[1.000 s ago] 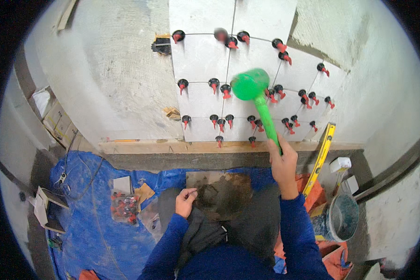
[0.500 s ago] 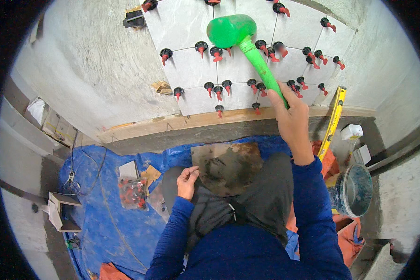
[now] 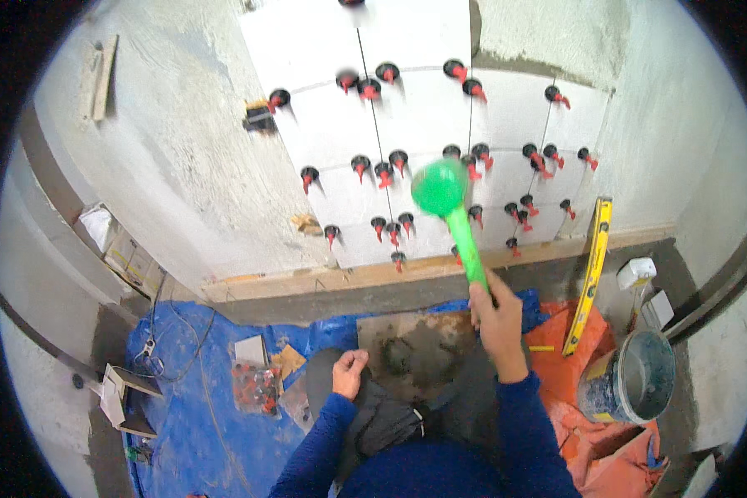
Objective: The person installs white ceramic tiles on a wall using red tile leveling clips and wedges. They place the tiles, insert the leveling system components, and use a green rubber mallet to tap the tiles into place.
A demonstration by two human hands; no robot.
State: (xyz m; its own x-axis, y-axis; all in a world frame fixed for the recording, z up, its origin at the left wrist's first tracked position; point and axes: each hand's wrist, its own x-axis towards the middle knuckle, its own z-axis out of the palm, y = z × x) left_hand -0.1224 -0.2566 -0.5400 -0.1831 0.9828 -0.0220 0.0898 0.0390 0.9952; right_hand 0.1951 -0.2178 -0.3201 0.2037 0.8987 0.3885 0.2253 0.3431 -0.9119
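Note:
My right hand (image 3: 498, 328) grips the handle of a green mallet (image 3: 441, 187), whose head is raised in front of the wall tiles (image 3: 423, 108). Whether the head touches a tile I cannot tell. Black levelling clips with red handles (image 3: 383, 173) stick out along the tile joints. Close to my left knee, my left hand (image 3: 350, 373) is closed, with no object visible in its curled fingers. A clear bag of red and black clips (image 3: 256, 388) lies to its left on the blue tarp (image 3: 187, 440).
A wooden batten (image 3: 274, 286) runs beneath the lowest tiles. On the right, a yellow spirit level (image 3: 589, 278) leans near a bucket (image 3: 627, 378) and an orange sheet (image 3: 568, 423). A stained board (image 3: 415, 353) lies ahead of my legs. Cables (image 3: 153, 357) trail at left.
The view has tilted up, showing more of the upper tiles. My right hand has brought the mallet down across the tiles. My left hand stays near my knee.

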